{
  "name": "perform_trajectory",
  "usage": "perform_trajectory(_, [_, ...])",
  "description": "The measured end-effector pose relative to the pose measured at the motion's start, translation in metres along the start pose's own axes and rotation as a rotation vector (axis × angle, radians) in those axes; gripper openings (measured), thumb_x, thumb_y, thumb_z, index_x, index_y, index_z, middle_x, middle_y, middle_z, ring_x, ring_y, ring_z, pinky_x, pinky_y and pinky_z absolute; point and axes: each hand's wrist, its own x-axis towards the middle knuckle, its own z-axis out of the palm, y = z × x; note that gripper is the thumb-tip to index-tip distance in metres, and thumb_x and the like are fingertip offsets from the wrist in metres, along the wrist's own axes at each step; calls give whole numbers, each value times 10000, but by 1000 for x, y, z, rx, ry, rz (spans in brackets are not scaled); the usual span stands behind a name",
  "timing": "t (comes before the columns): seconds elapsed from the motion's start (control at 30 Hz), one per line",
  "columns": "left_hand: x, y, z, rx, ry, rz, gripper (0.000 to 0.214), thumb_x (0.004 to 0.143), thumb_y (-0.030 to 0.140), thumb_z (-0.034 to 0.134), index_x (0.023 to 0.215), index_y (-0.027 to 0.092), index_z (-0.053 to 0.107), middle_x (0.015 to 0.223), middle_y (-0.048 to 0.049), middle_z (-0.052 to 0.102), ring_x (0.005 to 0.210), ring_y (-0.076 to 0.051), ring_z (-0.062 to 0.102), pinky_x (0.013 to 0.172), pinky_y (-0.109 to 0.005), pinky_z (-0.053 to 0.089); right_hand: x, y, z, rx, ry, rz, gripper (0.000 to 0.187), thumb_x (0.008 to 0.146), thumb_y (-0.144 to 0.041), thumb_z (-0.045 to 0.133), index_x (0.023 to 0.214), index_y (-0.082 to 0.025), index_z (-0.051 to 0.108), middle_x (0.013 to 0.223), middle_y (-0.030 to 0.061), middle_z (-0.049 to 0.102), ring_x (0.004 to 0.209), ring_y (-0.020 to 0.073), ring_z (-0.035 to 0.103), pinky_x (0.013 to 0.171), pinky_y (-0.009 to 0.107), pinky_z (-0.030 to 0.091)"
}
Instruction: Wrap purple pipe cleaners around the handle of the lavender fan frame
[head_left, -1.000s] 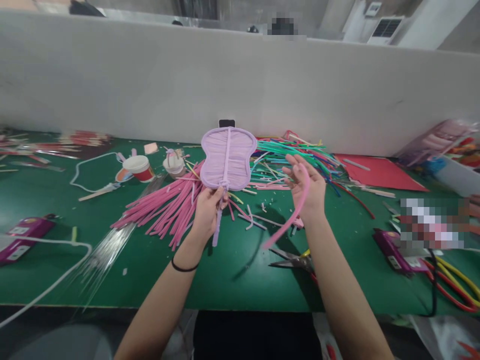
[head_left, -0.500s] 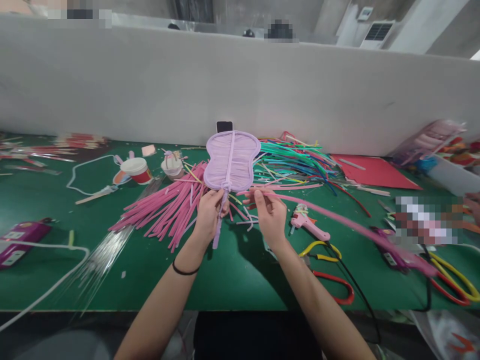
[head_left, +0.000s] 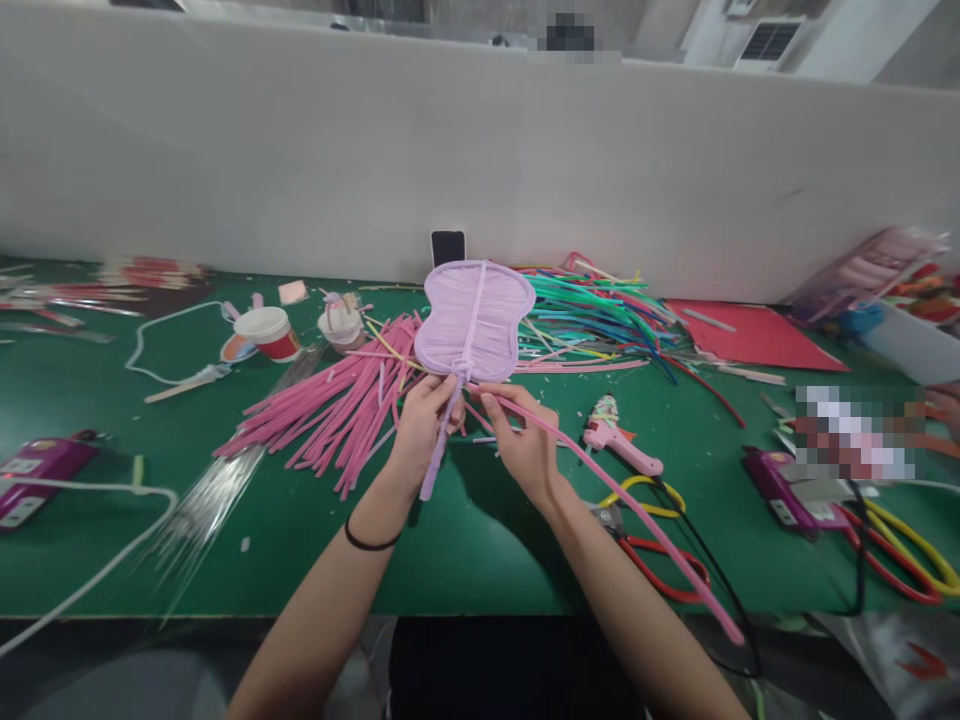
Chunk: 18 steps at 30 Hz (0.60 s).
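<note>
A lilac fan (head_left: 477, 318) made of fuzzy pipe cleaners stands raised over the table, its wrapped handle slanting down to the left. My left hand (head_left: 429, 425) is closed round the top of that handle. In a pinch, my right hand (head_left: 525, 435) holds a long pink pipe cleaner (head_left: 637, 505). One end of it lies at the base of the fan's head, against the handle; the rest runs down to the right over my forearm. Left of my left hand spreads a heap of pink pipe cleaners (head_left: 337, 410).
Behind the fan lie green and blue pipe cleaners (head_left: 607, 310) and a phone (head_left: 448, 248). Right are a pink glue gun (head_left: 619, 445), pliers (head_left: 660, 565) and a purple power strip (head_left: 787, 490). Left are a paper cup (head_left: 271, 335), bare wires (head_left: 206, 515) and another power strip (head_left: 49, 475).
My right hand has moved left, bringing the pink pipe cleaner's end to the handle. Its free end has swung down and nearer. The fan has shifted slightly right in view.
</note>
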Motion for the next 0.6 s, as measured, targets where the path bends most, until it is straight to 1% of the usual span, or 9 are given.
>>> perform_trajectory(0.13, [-2,0,3,16,8,-1,333,765,390,790,725,171,543,461,70,472,345,-38,355,342,-149,241,-2,1,-3,36,-9,17,166,965,-320,605,1041,-244,733,1009,42,793,932,197,761,839,327,596])
perform_trajectory(0.23, [-2,1,5,21,22,-6,341,755,392,803,748,178,537,464,83,451,353,-38,353,343,-142,243,-1,-3,-8,113,70,12,150,965,-310,600,1028,-241,717,949,46,780,883,197,755,818,343,607])
perform_trajectory(0.33, [-9,8,11,40,21,-22,355,758,399,813,745,181,533,465,78,454,353,-40,358,342,-145,242,1,-13,-9,275,133,40,123,950,-306,627,1018,-237,703,914,44,774,869,199,756,798,347,614])
perform_trajectory(0.4, [-22,12,17,56,20,-32,335,779,414,804,774,176,568,473,68,470,359,-46,370,346,-151,255,-1,-22,-7,388,139,119,110,923,-311,667,997,-237,702,910,40,780,861,201,763,798,348,625])
perform_trajectory(0.47, [-42,14,25,68,46,-65,312,820,441,771,816,178,602,510,56,494,380,-51,377,361,-158,288,-8,-30,-6,434,157,214,110,907,-326,686,973,-240,706,895,34,784,826,199,766,790,351,635])
perform_trajectory(0.53, [-65,11,30,40,107,-79,327,799,454,789,784,178,615,544,47,499,417,-54,398,379,-159,320,-22,-36,-7,395,162,277,114,905,-340,686,961,-245,716,886,30,785,813,200,763,792,352,635])
perform_trajectory(0.6, [-87,3,31,32,165,-142,321,762,444,819,811,176,650,565,43,512,442,-64,417,399,-166,357,-41,-37,-11,307,108,295,110,906,-339,685,948,-249,733,902,31,782,847,201,756,825,349,620])
